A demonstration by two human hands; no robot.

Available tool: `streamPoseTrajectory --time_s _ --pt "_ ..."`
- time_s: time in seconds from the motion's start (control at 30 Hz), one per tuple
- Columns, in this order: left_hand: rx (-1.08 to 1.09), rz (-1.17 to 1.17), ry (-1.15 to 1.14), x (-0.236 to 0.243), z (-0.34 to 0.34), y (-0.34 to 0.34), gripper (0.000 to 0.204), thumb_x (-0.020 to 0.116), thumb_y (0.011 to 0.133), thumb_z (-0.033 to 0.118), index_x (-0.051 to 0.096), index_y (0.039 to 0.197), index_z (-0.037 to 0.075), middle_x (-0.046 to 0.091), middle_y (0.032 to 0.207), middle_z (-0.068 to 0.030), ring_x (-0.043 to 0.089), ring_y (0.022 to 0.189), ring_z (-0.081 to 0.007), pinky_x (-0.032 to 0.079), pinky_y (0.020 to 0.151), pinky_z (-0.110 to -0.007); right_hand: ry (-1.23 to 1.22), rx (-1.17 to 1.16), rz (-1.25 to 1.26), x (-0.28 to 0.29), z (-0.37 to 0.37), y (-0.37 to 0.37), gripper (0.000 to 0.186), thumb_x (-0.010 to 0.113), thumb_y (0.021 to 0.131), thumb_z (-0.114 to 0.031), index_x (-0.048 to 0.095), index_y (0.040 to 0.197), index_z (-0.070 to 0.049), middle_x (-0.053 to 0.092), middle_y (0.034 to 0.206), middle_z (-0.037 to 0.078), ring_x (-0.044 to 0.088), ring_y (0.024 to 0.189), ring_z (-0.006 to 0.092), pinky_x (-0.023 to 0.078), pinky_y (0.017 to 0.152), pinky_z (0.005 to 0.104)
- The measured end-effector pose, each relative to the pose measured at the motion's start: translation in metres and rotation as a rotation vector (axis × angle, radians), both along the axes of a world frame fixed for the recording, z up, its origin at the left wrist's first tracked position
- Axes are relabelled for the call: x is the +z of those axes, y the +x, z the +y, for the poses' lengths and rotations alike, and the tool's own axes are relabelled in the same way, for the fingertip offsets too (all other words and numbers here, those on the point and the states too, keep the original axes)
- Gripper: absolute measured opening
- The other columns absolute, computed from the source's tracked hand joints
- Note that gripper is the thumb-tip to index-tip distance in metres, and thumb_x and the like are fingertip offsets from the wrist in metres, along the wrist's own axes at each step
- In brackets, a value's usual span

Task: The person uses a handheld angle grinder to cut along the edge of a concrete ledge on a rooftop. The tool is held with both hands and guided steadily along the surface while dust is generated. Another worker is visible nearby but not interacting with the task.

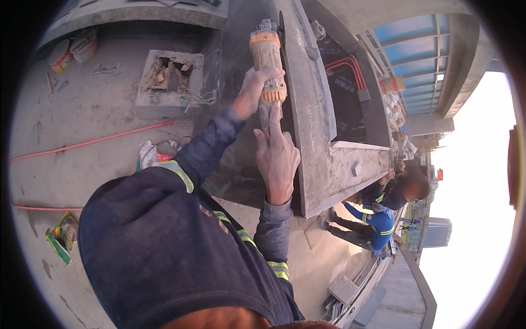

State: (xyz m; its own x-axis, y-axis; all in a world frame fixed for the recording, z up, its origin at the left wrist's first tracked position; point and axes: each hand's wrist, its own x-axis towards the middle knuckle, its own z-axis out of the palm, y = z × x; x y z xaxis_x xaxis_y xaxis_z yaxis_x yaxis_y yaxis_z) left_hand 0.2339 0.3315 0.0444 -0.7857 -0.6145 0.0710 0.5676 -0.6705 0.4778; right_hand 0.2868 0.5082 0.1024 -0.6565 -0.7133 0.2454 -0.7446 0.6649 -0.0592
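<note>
An orange angle grinder (268, 60), coated in pale dust, is held up against a grey stone ledge (312, 159). Its dark disc (282, 28) shows almost edge-on at the ledge's side. My left hand (255, 90) wraps the grinder's body from the left, thumb across it. Behind it, my right hand (278, 156) is closed on the rear end, with a finger stretched along the casing; part of its grip is hidden. Both hands look dusty. Whether the disc is spinning or touching the stone, I cannot tell.
Two co-workers (379, 226) are beyond the ledge's corner. Red hoses (93, 145) cross the floor at left. Buckets (60, 56) and an open floor box (171, 75) with rubble and loose wires lie far left. Stone slabs (343, 289) are stacked at lower right.
</note>
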Motion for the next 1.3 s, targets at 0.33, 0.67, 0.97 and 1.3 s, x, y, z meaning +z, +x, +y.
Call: streamPoseTrajectory --time_s 0.33,0.67,0.97,1.3 --pt "-0.012 0.012 0.011 0.002 -0.022 -0.010 0.030 0.080 0.088 0.019 0.067 0.109 0.002 0.069 0.086 -0.0081 0.072 0.069 -0.0198 0.061 0.062 -0.036 -0.013 0.012 -0.010 0.002 -0.020 -0.015 0.084 0.077 0.096 -0.029 0.039 0.170 -0.020 0.073 0.085 0.026 0.074 0.077 0.0440 0.055 0.068 0.0539" --pt "-0.019 -0.009 0.057 0.009 0.004 0.006 0.032 0.080 0.088 0.017 0.065 0.111 0.003 0.069 0.089 -0.0083 0.071 0.068 -0.0199 0.061 0.061 -0.036 -0.023 0.055 0.034 0.001 0.006 0.000 0.086 0.078 0.097 -0.028 0.036 0.171 -0.019 0.067 0.080 0.025 0.071 0.065 0.0428 0.052 0.057 0.0508" --pt "-0.012 0.007 0.020 0.009 0.006 0.012 0.029 0.079 0.089 0.018 0.066 0.109 0.003 0.068 0.089 -0.0077 0.070 0.068 -0.0197 0.060 0.060 -0.036 -0.019 0.007 -0.041 0.006 0.006 0.006 0.085 0.077 0.097 -0.031 0.038 0.171 -0.021 0.071 0.079 0.023 0.072 0.071 0.0418 0.053 0.065 0.0522" --pt "-0.016 0.009 -0.029 -0.004 -0.015 -0.012 0.032 0.071 0.097 0.029 0.066 0.111 0.001 0.070 0.089 -0.0096 0.074 0.073 -0.0213 0.062 0.065 -0.036 -0.025 0.022 0.016 0.003 -0.010 -0.008 0.083 0.078 0.096 -0.029 0.040 0.170 -0.020 0.070 0.080 0.023 0.072 0.070 0.0426 0.054 0.065 0.0524"
